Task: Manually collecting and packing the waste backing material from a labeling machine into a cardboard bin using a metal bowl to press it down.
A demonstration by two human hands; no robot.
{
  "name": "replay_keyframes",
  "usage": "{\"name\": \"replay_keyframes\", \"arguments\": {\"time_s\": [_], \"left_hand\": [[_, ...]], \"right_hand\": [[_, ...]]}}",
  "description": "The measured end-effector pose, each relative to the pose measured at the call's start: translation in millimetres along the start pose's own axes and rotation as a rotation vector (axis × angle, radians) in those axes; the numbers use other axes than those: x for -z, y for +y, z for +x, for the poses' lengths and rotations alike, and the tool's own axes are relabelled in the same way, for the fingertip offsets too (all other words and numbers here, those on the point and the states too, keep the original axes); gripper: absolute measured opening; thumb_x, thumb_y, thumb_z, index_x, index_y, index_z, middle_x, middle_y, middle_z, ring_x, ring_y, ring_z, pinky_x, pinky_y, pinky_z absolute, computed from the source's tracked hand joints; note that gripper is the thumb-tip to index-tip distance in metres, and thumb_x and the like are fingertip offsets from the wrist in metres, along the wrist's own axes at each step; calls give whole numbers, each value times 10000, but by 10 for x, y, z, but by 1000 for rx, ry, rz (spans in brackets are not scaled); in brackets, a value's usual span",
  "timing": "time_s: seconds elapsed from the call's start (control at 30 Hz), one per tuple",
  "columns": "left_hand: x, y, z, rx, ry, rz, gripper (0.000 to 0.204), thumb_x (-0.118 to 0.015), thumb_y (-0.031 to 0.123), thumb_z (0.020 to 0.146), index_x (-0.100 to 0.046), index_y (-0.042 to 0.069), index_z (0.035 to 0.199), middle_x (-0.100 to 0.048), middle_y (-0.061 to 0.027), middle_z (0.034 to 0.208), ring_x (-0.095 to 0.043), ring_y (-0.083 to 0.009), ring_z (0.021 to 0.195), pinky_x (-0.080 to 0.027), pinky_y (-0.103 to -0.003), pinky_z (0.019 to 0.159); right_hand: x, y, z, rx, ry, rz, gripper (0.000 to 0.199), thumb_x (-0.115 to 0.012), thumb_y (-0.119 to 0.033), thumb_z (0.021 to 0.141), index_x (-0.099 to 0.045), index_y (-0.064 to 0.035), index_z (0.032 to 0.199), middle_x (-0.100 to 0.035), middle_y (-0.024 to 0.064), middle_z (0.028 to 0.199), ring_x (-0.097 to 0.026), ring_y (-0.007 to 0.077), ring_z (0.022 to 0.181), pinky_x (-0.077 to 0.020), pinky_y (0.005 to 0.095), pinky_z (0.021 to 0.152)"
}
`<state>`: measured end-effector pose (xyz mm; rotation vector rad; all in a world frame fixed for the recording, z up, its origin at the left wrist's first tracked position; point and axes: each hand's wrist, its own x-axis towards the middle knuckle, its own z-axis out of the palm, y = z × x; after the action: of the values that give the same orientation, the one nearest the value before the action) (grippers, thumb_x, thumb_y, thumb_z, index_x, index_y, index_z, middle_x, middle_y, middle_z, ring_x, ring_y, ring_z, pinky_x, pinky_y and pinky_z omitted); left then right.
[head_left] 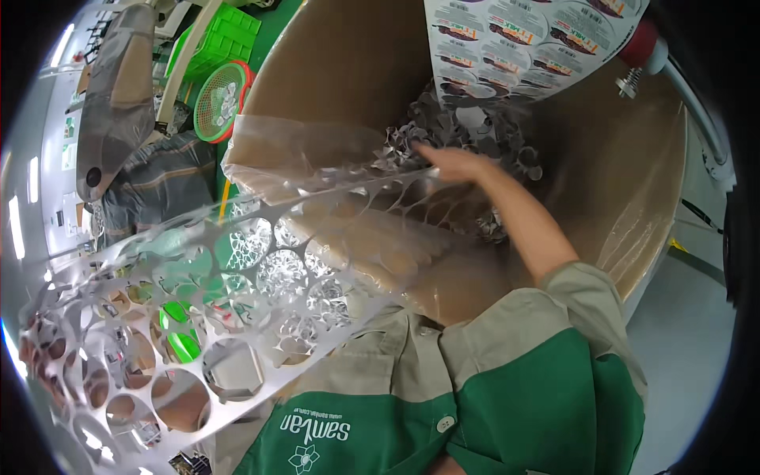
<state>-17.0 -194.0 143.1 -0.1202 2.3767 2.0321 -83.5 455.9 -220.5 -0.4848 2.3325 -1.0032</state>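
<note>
Closest to me is the person's shirt [514, 388], green and tan, filling my feed from 5 to 7 o'clock. Over its 8 o'clock side slants the punched sheet [149, 381], a pale web of round holes that runs up from 8 o'clock toward 1 o'clock. Its far end reaches the right hand [455, 162], which I see at about 1 o'clock on a bare forearm [526, 214]. One of its fingers points toward 10 o'clock; blur and the sheet keep me from telling whether the others are clamped on anything. The left hand is out of my sight, so I cannot tell how its fingers stand.

Around the right hand stands a big brown box [641, 206], a clear liner [309, 142] draped over its 10 o'clock edge. Deeper inside, just past the hand, I make out silvery scraps [507, 131].

A label sheet [530, 43] hangs above them at 1 o'clock, beside a metal tube [697, 103] at 2. Farther off are a dark bag [162, 182] at 9, a green basket [210, 111] at 10 and a green crate [226, 39] near 11.
</note>
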Motion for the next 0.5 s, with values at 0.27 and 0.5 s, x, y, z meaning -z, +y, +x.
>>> {"name": "replay_keyframes", "arguments": {"time_s": [0.27, 0.5], "left_hand": [[377, -782, -251, 169, 52, -92, 498, -521, 198, 824, -385, 15, 1266, -499, -185, 1157, -543, -256, 998, -475, -357, 828], [801, -1305, -554, 316, 95, -165, 527, -547, 210, 805, -393, 2, 1264, -493, -199, 1169, -536, -257, 1017, -471, -358, 830]], "right_hand": [[169, -962, 99, -154, 561, 58, 169, -473, -216, 794, -602, -112, 827, -616, 159, 871, -583, 348, 851, -452, 462, 706], [1701, -1817, -1073, 364, 1162, -311, 180, -594, -160, 780, -650, -121, 946, -618, 56, 675, -530, 142, 562, -413, 276, 558]]}}
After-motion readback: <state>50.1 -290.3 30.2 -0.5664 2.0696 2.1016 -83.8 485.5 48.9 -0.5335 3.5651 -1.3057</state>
